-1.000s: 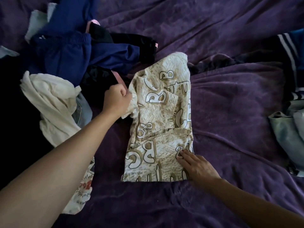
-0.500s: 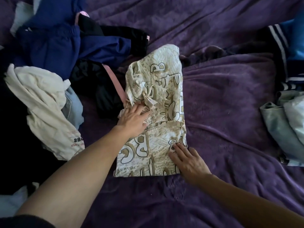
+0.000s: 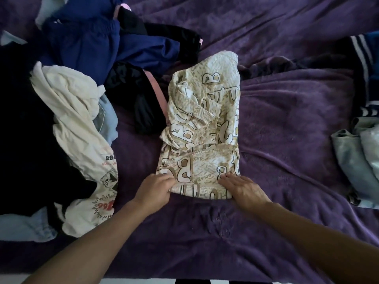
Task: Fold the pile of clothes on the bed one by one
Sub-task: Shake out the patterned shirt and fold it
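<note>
A cream lettered cloth [image 3: 205,124] lies in the middle of the bed [image 3: 297,119], which has a soft purple cover. The cloth is long and thin, folded in on itself, with big brown letters all over it. Its far end points away from the person and its near end is right by the two hands. The left hand [image 3: 155,189] is at the near left corner of the cloth — its fingers are curled over the edge, so its grip holds the cloth there. The right hand [image 3: 244,188] is at the near right corner. It lies flat on top of the cloth with its fingers straight and close together, so its grip is not closed on anything. To the left of the lettered cloth is the pile of clothes [image 3: 82,58]. In it there is a white shirt [image 3: 69,103] with small pictures and red print near its hem, some dark blue clothes [image 3: 98,44] behind it, and a black cloth [image 3: 139,103] just beside the left side of the lettered cloth. A bit of light blue cloth [image 3: 106,117] peeks out beside the white shirt. Far off on the right side of the bed sit a pale grey cloth [image 3: 354,156] and, behind it, a dark striped cloth [image 3: 362,48] — both well apart from the hands
</note>
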`<act>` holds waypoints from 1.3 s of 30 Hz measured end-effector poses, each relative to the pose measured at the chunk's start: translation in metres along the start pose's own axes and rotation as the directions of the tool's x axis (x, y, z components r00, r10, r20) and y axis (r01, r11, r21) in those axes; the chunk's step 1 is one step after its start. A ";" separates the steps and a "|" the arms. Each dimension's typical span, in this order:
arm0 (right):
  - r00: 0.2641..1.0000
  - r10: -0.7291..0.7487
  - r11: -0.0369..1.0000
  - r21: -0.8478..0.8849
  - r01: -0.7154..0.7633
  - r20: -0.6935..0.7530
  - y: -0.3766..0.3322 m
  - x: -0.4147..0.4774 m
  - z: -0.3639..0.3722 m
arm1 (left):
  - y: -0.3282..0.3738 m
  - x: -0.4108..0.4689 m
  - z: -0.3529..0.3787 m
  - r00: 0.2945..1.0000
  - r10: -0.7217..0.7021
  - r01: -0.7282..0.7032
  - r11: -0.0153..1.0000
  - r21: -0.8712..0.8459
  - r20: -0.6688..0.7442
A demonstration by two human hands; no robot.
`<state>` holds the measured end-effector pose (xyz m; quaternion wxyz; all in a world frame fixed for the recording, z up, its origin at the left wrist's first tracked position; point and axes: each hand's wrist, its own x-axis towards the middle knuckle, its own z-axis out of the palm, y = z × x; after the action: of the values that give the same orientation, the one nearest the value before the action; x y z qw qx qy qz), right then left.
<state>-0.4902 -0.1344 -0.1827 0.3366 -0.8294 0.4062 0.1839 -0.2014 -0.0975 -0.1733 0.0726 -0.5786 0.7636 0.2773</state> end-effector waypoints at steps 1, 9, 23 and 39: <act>0.999 0.028 0.997 0.078 -0.026 -0.019 0.002 0.001 -0.013 | -0.002 0.004 -0.014 0.998 -0.035 0.031 0.997 -0.074 -0.050; 0.893 0.243 0.919 0.386 -0.087 -0.378 0.035 0.070 -0.180 | -0.033 0.118 -0.160 0.877 -0.218 0.116 0.961 -0.250 -0.429; 0.869 0.326 0.941 0.043 -0.335 -0.373 0.083 0.221 -0.189 | -0.070 0.249 -0.087 0.928 -0.319 0.331 0.943 0.030 -0.195; 0.883 0.288 0.951 0.002 -0.309 -0.371 0.091 0.235 -0.231 | -0.085 0.279 -0.127 0.958 -0.280 0.274 0.958 -0.086 -0.069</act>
<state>-0.4140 -0.4679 -0.1932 0.1985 -0.7858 0.5794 0.0867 -0.1857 -0.4121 -0.2160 0.0579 -0.6928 0.6663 0.2695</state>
